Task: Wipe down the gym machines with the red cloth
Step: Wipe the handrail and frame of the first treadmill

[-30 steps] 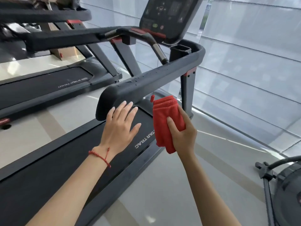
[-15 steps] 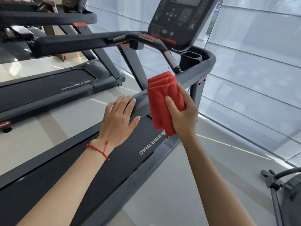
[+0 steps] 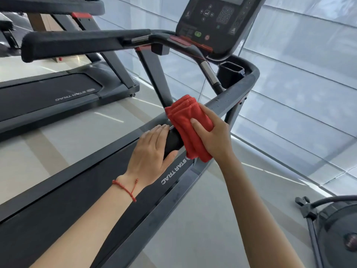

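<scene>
Right hand: the right hand (image 3: 214, 136) grips the folded red cloth (image 3: 188, 124), thumb laid across its front, fingers curled behind it, and holds it against the handrail.
Red cloth: folded in several layers, draped over the near part of the treadmill's right handrail (image 3: 231, 93); its upper edge stands above the rail and its lower edge hangs down past the rail toward the belt's side frame.
Left hand: the left hand (image 3: 152, 153) lies flat on the rounded end of that handrail, fingers straight and together, thumb under the end; it touches the rail just beside the cloth and grips nothing.
Bracelet: a red string bracelet (image 3: 125, 188) sits on the left wrist.
Handrail edges: the rail's rounded end is under the left hand; beyond the cloth the bare rail runs up to a bend beside the cup holder (image 3: 230, 73), with drops of water on it.
Treadmill: the belt (image 3: 77, 200) runs below both arms; the console (image 3: 214, 22) rises above the rail.
Room around: bare pale floor (image 3: 193, 229) lies to the right of the treadmill, up to the window wall (image 3: 309, 84); a second treadmill (image 3: 58, 93) stands well apart on the left; part of another machine (image 3: 338, 229) shows at the lower right.
</scene>
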`<state>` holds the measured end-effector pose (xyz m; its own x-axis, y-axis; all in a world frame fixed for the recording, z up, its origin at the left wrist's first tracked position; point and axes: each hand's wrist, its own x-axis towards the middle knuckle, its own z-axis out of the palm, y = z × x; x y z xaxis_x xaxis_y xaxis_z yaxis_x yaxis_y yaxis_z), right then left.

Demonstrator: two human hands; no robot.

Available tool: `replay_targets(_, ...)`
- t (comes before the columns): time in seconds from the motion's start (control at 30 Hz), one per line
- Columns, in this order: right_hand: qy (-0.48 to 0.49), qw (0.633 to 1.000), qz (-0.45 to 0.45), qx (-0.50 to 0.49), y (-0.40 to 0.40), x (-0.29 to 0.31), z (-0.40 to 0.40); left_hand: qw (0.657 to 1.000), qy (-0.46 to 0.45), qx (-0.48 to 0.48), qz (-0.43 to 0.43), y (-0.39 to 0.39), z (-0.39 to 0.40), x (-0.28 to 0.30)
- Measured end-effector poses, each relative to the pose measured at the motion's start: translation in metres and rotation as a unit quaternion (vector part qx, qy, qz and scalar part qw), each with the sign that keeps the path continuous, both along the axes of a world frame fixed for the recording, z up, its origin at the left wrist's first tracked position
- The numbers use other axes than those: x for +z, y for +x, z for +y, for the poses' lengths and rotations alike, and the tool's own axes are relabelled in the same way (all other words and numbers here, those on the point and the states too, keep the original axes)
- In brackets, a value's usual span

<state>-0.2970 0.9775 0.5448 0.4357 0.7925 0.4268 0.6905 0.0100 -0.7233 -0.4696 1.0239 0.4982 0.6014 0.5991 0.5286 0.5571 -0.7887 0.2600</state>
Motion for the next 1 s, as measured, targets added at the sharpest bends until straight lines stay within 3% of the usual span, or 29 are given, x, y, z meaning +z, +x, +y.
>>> replay_targets(0.33,-0.06,0.981,-0.17,-0.065,-0.01,0.001,0.003,0.998,0.012,-0.036,-0.051,0.004,0.006,-0.006)
replay_targets(0.77,-0.084,0.98,-0.12,-0.133,-0.001,0.003,0.023,0.998,0.034,-0.029,-0.046,0.005,0.006,-0.002)
replay_targets(1.0,-0.068,0.982,-0.15,-0.091,0.005,-0.005,0.011,0.998,0.055,-0.001,-0.003,0.018,0.002,0.01)
